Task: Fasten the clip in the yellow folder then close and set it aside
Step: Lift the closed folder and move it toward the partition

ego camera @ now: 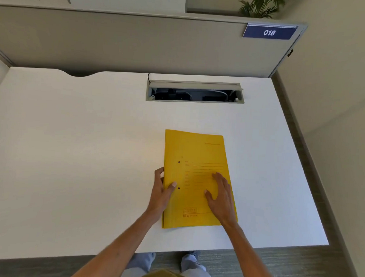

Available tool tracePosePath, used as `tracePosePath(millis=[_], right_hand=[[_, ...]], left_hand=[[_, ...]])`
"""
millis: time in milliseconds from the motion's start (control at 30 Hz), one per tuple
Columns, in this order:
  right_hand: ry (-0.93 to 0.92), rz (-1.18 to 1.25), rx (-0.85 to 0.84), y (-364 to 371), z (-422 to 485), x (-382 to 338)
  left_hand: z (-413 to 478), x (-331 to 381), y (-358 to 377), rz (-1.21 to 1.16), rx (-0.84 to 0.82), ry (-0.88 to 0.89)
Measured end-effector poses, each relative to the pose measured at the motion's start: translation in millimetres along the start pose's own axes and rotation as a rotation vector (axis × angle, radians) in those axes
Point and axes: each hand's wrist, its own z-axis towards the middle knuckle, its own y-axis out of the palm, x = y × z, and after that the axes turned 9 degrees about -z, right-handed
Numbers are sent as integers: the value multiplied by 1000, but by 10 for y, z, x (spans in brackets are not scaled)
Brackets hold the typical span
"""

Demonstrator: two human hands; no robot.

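The yellow folder (197, 151) lies closed and flat on the white desk (73, 155), its spine at the left, with two small punched holes showing in the cover. My left hand (162, 189) grips the spine edge, thumb on top of the cover and fingers curled around the side. My right hand (221, 193) rests flat on the cover's lower right part, fingers spread. The clip inside is hidden by the closed cover.
An open cable tray (194, 93) is set into the desk behind the folder. A grey partition (118, 40) with a blue "018" sign (269, 32) stands along the back edge. The desk's front edge runs just below my forearms.
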Motion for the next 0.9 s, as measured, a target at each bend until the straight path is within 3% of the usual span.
tracePosePath(millis=[133, 200, 400, 567, 733, 900], right_hand=[[240, 216, 141, -243, 160, 137], [321, 325, 131, -335, 216, 169], [326, 716, -250, -409, 388, -156], [255, 728, -284, -156, 503, -758], [225, 683, -297, 86, 681, -1316], [207, 628, -257, 253, 961, -1842]], left_hand=[[-67, 92, -103, -124, -78, -51], [-79, 152, -236, -173, -91, -56], [-63, 414, -712, -256, -81, -32], [-56, 629, -1109, -272, 52, -17], [46, 849, -1452, -226, 289, -20], [350, 1093, -1751, -91, 430, 132]])
